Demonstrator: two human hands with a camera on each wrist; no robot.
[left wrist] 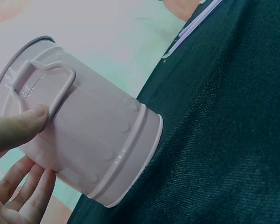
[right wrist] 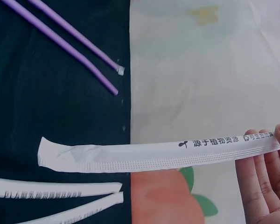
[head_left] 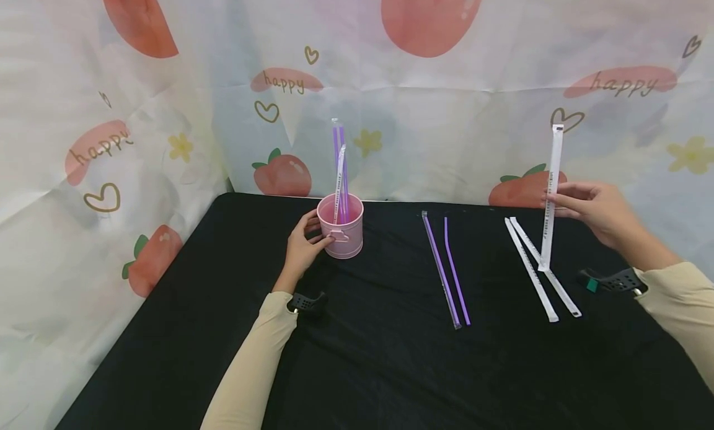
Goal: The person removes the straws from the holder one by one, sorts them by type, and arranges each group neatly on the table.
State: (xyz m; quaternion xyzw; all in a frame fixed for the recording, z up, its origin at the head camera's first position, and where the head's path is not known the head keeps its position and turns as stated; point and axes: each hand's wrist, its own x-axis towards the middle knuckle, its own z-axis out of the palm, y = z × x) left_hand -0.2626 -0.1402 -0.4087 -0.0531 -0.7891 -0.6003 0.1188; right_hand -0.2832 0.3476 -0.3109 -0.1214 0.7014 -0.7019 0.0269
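Note:
A small pink metal bucket (head_left: pixel 344 247) with a wire handle stands near the back edge of the black table. My left hand (head_left: pixel 304 247) grips its side, the thumb at the handle and the fingers curving behind it. Purple straws (head_left: pixel 344 170) and one paper-wrapped straw (head_left: pixel 338 185) lean upright inside the bucket. On the right, my right hand (head_left: pixel 597 210) pinches a white paper-wrapped straw (right wrist: pixel 154 156) between thumb and fingers, holding it nearly upright. Below it, two more white wrapped straws (head_left: pixel 532 272) lie on the cloth, their far ends close together.
Between the hands, two purple straws (head_left: pixel 440 266) lie side by side on the black tablecloth (head_left: pixel 379 355), one in a clear wrapper. A white backdrop cloth (head_left: pixel 424 139) printed with peaches and hearts rises behind the table and along its left side.

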